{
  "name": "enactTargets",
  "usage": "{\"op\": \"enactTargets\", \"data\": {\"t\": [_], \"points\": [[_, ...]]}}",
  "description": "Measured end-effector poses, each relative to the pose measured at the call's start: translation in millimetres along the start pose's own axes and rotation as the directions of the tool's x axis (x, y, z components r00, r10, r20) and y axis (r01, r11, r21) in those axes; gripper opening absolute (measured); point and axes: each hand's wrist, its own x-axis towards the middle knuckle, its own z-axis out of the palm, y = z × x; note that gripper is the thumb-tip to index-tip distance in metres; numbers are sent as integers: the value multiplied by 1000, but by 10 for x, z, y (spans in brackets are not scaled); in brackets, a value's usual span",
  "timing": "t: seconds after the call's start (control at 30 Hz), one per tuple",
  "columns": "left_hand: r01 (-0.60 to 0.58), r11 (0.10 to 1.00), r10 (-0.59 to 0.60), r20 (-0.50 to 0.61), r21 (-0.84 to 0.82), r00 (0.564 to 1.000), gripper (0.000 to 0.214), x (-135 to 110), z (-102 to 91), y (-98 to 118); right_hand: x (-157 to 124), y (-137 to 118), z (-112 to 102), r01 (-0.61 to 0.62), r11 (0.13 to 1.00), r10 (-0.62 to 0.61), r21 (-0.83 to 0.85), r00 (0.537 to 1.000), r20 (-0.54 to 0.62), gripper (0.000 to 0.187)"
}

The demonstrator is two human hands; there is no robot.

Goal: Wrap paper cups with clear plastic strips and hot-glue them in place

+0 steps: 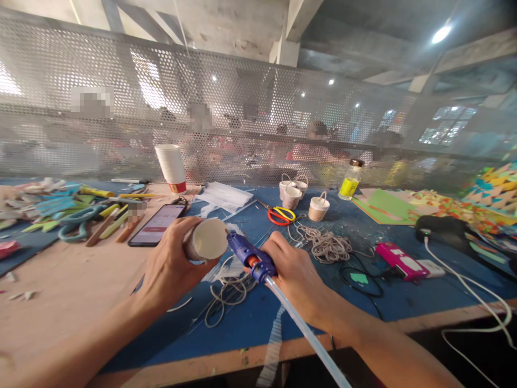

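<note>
White round paper cup point(210, 240) held in the left hand point(173, 252) may get smeared if the right hand point(291, 265), gripping a blue plastic glue gun point(243, 248), slips.

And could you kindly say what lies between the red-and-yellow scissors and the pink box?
A tangled heap of grey cord lies there, in the head view.

Single head-worn view, looking forward and down across the blue-topped table point(226, 350), left hand point(173, 256) and right hand point(293, 269) close at mid-frame, forearms point(105, 334) entering from below, perforated screen point(242, 91) farther off, ceiling point(234, 27) along the top.
</note>
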Motion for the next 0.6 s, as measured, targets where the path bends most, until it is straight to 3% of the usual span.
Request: {"op": "enactTargets", "data": {"t": [0.6], "points": [[50,997,-48,40,-50,998,69,-16,25,19,-1,-6,-6,-2,1000,2,-26,1000,-26,13]]}}
